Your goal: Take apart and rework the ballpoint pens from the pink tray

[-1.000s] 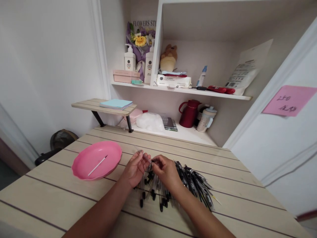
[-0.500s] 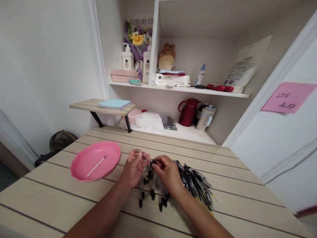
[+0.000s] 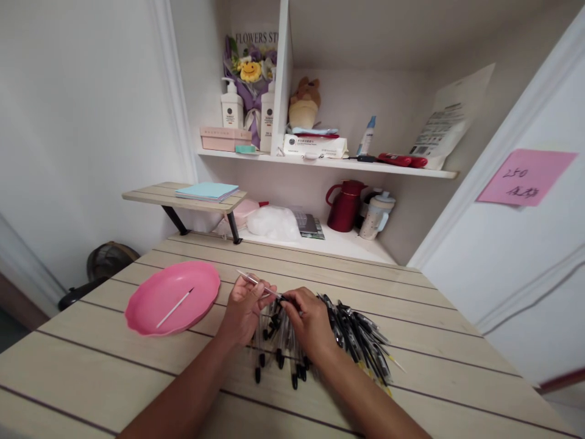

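A thin pen (image 3: 269, 292) with a clear barrel is stretched between my two hands above the table. My left hand (image 3: 243, 311) is closed around its barrel, and a whitish end points out to the upper left. The fingers of my right hand (image 3: 311, 320) pinch the pen's dark end and partly hide it. Below and between the hands lie several clear pen barrels with black caps (image 3: 280, 358). Right of my right hand spreads a heap of black and clear pen parts (image 3: 359, 338). One white pen refill (image 3: 175, 308) with a dark tip rests in the pink plate (image 3: 137, 305).
At the table's back left stands a small raised shelf (image 3: 155, 193) bearing blue paper (image 3: 208, 191). Behind the table are a red jug (image 3: 345, 207), a pale cup (image 3: 377, 216) and a white plastic bag (image 3: 273, 223). A pink note (image 3: 525, 177) sticks to the right wall.
The whitish end now shows more clearly beyond my left fingers. Both hands keep their grip on the pen in nearly the same place. The camera view has shifted slightly.
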{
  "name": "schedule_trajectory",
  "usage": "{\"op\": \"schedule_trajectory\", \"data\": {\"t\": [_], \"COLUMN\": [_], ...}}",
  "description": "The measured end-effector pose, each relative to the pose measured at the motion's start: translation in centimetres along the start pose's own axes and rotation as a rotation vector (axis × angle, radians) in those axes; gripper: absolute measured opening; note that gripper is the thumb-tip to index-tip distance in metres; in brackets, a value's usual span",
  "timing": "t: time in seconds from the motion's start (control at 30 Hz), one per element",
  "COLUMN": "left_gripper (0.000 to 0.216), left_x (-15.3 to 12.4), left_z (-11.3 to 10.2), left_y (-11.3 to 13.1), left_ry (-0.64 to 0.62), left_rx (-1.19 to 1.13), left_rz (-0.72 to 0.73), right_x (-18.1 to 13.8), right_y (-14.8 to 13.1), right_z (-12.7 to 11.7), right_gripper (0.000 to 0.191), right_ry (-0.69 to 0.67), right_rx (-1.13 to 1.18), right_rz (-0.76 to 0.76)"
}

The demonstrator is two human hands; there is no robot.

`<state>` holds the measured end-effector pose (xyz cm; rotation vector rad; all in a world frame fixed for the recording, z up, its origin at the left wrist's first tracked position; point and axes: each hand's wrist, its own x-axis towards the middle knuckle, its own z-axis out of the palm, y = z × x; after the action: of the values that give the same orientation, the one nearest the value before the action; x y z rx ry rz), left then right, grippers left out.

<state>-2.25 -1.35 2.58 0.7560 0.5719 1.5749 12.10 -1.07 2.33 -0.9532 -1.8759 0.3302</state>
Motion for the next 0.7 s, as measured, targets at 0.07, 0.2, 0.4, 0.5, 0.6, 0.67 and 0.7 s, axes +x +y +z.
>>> {"op": "schedule_trajectory", "data": {"t": [0.07,0.2,0.4,0.5,0.6,0.67,0.7], "left_gripper": [0.021,0.022,0.024,0.021,0.019,0.018,0.018], "left_x": [-0.03,-0.17,-0.47,-0.51,-0.45,-0.39,-0.36], "left_z": [0.07,0.32,0.57,0.59,0.56,0.53,0.52], "left_y": [0.02,0.1,-0.14,-0.34,-0.4,-0.34,-0.29], "left_ry": [0.01,0.027,0.037,0.014,0.027,0.044,0.052], "left_rx": [0.014,0.031,0.033,0.025,0.017,0.009,0.004], "left_rz": [0.008,0.0,-0.004,0.003,0.015,0.013,0.012], "right_x": [-0.1,-0.3,-0.7,-0.65,-0.42,-0.28,-0.25], "right_y": [-0.01,-0.19,-0.21,-0.05,0.14,0.21,0.23], "right_z": [-0.04,-0.07,0.0,0.01,-0.08,-0.18,-0.24], "right_gripper": [0.01,0.012,0.016,0.016,0.014,0.015,0.019], "right_ry": [-0.004,-0.009,-0.004,0.004,0.0,-0.016,-0.026], "right_rx": [-0.023,-0.05,-0.107,-0.127,-0.121,-0.121,-0.128], "right_rz": [-0.013,-0.031,-0.088,-0.11,-0.129,-0.129,-0.118]}}
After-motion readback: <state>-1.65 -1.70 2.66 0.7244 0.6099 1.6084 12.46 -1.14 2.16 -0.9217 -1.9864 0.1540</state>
